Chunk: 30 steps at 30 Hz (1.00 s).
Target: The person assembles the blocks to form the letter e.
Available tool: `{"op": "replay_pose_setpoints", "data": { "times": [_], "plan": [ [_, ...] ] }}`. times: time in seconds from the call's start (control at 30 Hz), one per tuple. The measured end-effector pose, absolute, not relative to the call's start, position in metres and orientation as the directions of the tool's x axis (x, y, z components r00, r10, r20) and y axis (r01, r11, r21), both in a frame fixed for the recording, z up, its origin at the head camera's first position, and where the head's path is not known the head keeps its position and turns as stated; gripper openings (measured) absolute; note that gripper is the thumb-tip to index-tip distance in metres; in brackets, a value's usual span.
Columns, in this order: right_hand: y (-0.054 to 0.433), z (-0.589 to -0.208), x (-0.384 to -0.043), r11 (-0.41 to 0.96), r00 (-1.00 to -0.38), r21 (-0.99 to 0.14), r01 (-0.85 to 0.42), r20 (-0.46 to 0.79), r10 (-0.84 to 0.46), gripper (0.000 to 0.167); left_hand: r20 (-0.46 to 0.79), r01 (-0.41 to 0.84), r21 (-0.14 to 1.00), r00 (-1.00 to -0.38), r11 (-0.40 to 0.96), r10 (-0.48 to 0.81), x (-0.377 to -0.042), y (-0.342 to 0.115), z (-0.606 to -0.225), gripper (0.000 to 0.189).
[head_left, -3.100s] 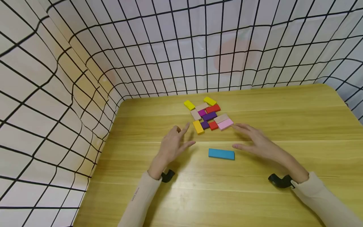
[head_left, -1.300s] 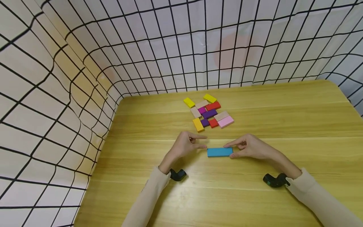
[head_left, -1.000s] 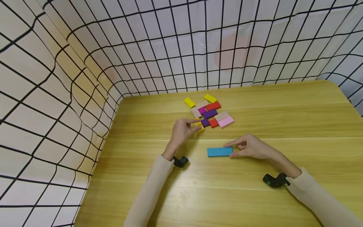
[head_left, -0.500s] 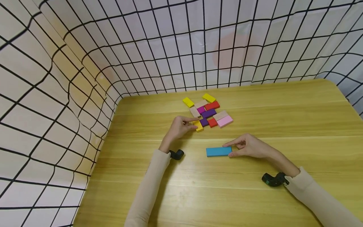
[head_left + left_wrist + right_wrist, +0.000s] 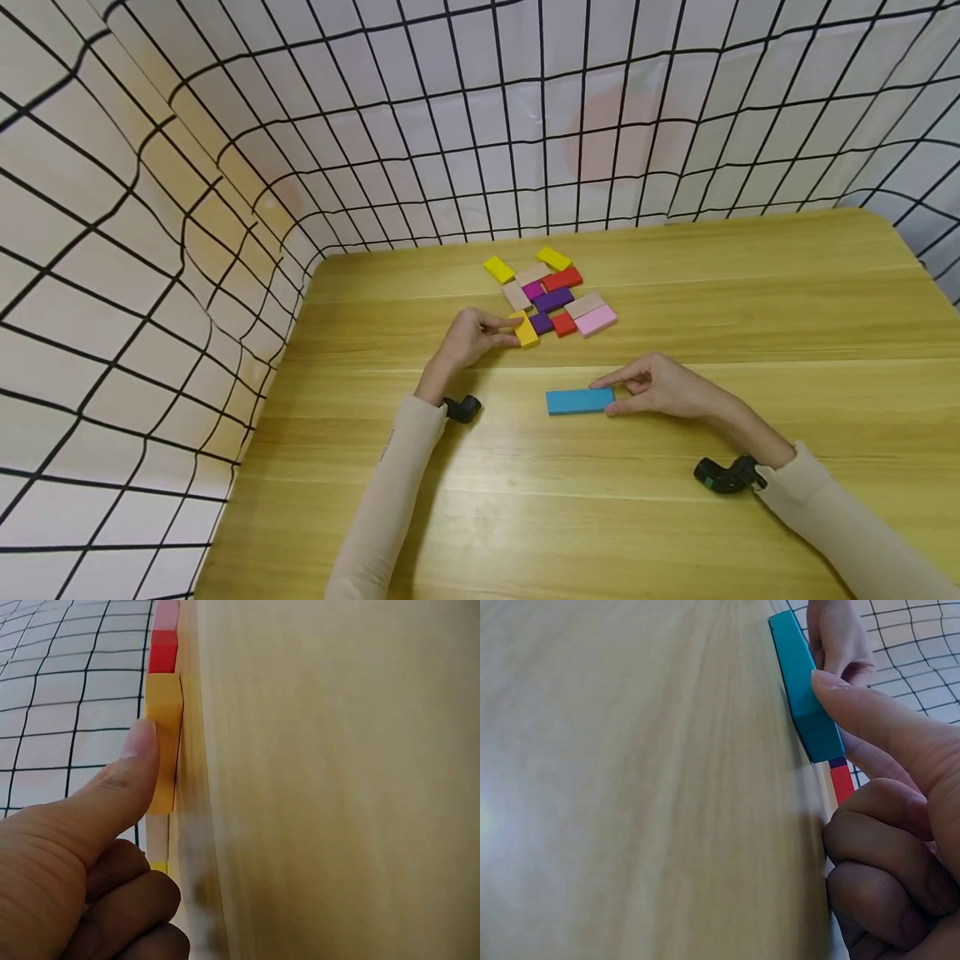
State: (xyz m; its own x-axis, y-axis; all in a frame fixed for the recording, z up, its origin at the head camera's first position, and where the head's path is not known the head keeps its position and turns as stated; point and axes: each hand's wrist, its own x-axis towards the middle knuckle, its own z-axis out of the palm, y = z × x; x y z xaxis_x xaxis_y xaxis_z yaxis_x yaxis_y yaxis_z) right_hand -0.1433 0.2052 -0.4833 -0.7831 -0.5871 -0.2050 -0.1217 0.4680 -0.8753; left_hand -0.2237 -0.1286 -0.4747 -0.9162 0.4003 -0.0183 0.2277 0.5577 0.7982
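1. The right hand (image 5: 663, 387) pinches the blue block (image 5: 573, 402) by its right end; this block lies long side to side.
2. Behind the blue block, a bit left, the left hand (image 5: 471, 337) pinches the orange block (image 5: 527, 332), which lies mostly near to far.
3. In the left wrist view, the left pointing finger (image 5: 501, 320) is hidden; how hard it squeezes, I cannot tell.
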Motion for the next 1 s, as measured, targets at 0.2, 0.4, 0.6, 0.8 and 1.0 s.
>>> {"op": "replay_pose_setpoints", "data": {
  "times": [0.2,0.4,0.6,0.8,1.0],
  "plan": [
    [0.208,-0.485,-0.142,0.473,-0.786,-0.874,-0.113,-0.213,-0.581,0.038,0.022,0.324,0.736,-0.889,0.594,0.457,-0.228,-0.127,-0.472,0.028],
    [0.207,-0.483,-0.142,0.48,-0.789,-0.871,-0.11,-0.217,-0.575,0.038,-0.009,0.36,0.716,-0.852,0.598,0.524,-0.241,-0.126,-0.465,0.029],
    [0.205,-0.479,-0.142,0.474,-0.786,-0.872,-0.122,-0.207,-0.583,0.038,-0.043,0.342,0.715,-0.849,0.61,0.527,-0.243,-0.125,-0.461,0.026],
    [0.205,-0.481,-0.143,0.462,-0.779,-0.877,-0.132,-0.197,-0.595,0.038,-0.011,0.364,0.673,-0.865,0.644,0.501,-0.235,-0.125,-0.459,0.024],
    [0.206,-0.483,-0.143,0.468,-0.785,-0.873,-0.137,-0.193,-0.589,0.037,0.055,0.435,0.598,-0.86,0.673,0.507,-0.223,-0.129,-0.46,0.026]
  ]
}}
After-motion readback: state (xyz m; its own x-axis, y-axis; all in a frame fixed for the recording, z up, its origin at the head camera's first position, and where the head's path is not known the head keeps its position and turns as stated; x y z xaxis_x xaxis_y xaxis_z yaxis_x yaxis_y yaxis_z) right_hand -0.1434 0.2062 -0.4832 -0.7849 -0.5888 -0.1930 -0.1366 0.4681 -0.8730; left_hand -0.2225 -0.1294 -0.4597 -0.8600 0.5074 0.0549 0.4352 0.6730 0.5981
